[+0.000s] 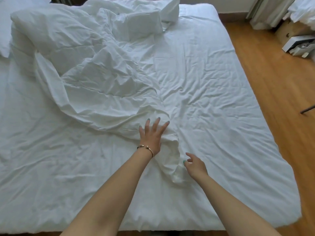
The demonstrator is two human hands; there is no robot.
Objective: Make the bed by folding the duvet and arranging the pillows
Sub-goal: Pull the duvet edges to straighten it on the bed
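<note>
Left hand [150, 136] lies flat, fingers spread, pressing the near tip of the duvet [95, 79]; right hand [195, 165] hovers loosely open just beside that tip, holding nothing. One duvet runs in a rumpled ridge from both hands away toward the far left of the bed [221, 99]. One pillow [4, 31] shows at the far left edge; others I cannot tell.

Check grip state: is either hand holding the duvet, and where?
Neither grips it. The left hand rests flat, fingers spread, on the duvet near its bunched corner. The right hand is loosely open beside that corner; contact can't be told.
</note>
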